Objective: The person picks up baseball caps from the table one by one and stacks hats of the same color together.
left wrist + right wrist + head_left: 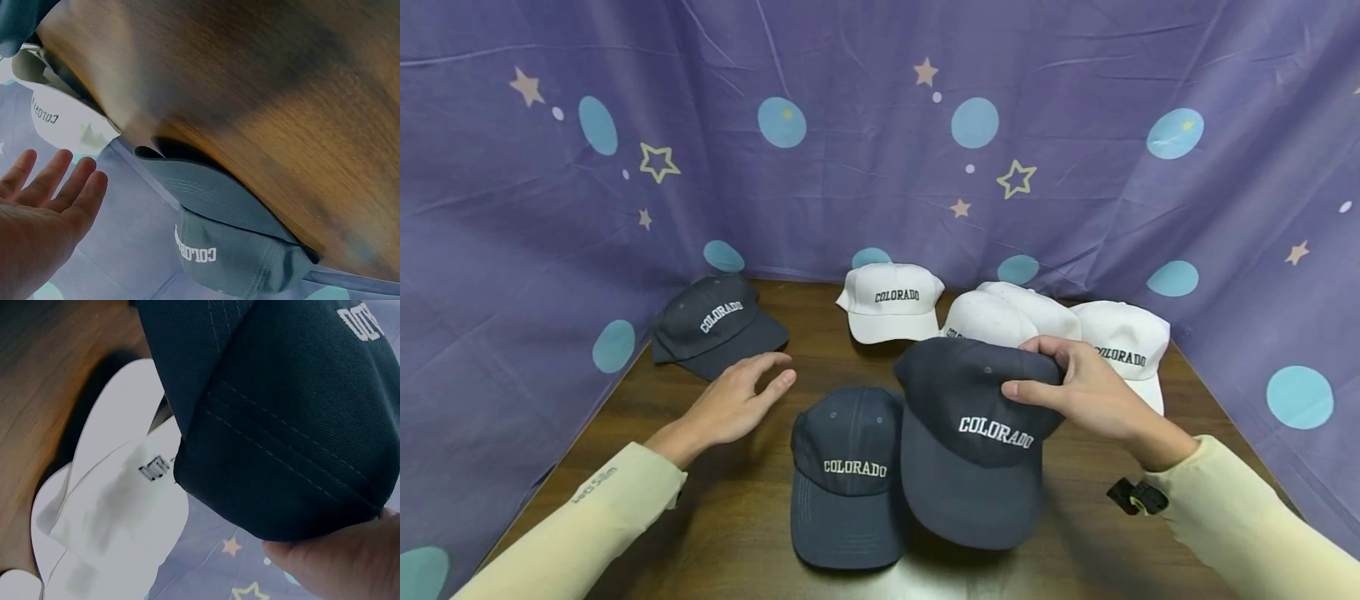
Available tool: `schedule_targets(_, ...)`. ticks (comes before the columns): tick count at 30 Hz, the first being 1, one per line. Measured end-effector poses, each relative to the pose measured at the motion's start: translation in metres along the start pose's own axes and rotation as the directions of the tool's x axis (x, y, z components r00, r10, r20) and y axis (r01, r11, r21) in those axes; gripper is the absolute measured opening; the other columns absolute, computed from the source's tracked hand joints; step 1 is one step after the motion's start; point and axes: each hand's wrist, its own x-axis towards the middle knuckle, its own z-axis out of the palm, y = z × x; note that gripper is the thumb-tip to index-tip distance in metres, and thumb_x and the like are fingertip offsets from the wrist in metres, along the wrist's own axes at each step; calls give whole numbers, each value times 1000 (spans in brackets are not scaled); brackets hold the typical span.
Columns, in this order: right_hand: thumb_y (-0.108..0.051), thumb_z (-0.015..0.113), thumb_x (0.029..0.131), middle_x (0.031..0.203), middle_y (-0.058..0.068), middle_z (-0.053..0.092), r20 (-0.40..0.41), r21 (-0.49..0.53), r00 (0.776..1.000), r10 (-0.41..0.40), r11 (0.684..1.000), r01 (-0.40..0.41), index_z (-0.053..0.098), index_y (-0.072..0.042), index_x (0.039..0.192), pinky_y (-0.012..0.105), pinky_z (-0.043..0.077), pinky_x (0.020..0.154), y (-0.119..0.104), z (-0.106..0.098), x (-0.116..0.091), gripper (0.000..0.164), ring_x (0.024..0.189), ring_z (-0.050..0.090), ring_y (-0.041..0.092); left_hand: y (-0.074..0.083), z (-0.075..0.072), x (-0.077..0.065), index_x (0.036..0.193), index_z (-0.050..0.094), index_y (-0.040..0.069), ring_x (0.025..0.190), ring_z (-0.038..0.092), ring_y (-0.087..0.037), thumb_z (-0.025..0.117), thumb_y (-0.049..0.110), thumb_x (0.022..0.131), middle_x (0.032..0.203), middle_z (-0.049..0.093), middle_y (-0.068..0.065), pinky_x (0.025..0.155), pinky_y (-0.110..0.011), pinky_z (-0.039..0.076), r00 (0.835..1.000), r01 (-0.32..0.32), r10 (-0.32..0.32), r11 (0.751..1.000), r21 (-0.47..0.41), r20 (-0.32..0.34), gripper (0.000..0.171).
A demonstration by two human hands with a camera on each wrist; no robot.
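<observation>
My right hand (1086,387) pinches the crown of a dark navy baseball cap (981,417) marked COLORADO, thumb on the front and fingers behind. The cap's brim points down toward me, and it overlaps a second navy cap (847,471) lying on the table at centre front. In the right wrist view the held cap (281,425) fills much of the picture, with the thumb (337,556) at its edge. My left hand (733,404) is over the table with fingers extended and nothing in it. Nearest to it is a third navy cap (718,321) at the back left.
A white cap (891,300) sits at the back middle. Further white caps (992,317) overlap behind the held cap, with another white cap (1123,337) at the right. A purple star-patterned curtain (880,208) encloses the back and sides of the wooden table (730,517).
</observation>
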Motion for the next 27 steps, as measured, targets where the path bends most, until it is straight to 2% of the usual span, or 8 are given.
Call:
schedule_targets(13, -33, 79, 77, 80, 7, 65, 30, 52, 1000, -7, 999, 6, 62, -11, 98, 32, 51, 60, -13, 25, 9, 35, 70, 61, 20, 2, 1, 1, 135, 49, 17, 125, 42, -31, 34, 55, 100, 136, 50, -6, 101, -55, 34, 1000, -4, 4, 1000, 5, 4, 54)
schedule_targets(22, -28, 80, 77, 81, 10, 65, 64, 150, 998, -19, 989, 10, 61, -8, 99, 34, 53, 62, -21, 43, 14, 35, 70, 62, 22, 1, 0, 0, 135, 49, 17, 127, 41, -29, 34, 56, 99, 137, 50, -5, 102, -53, 34, 1000, -1, 1, 1000, 10, -1, 55)
schedule_targets(27, -29, 81, 76, 81, 10, 66, 67, 160, 997, -27, 987, 16, 61, -8, 99, 36, 54, 62, -26, 53, 17, 37, 70, 63, 23, 0, -1, 0, 136, 49, 17, 126, 41, -30, 35, 56, 100, 136, 50, -5, 101, -54, 34, 1000, -2, 2, 1000, 12, -5, 55)
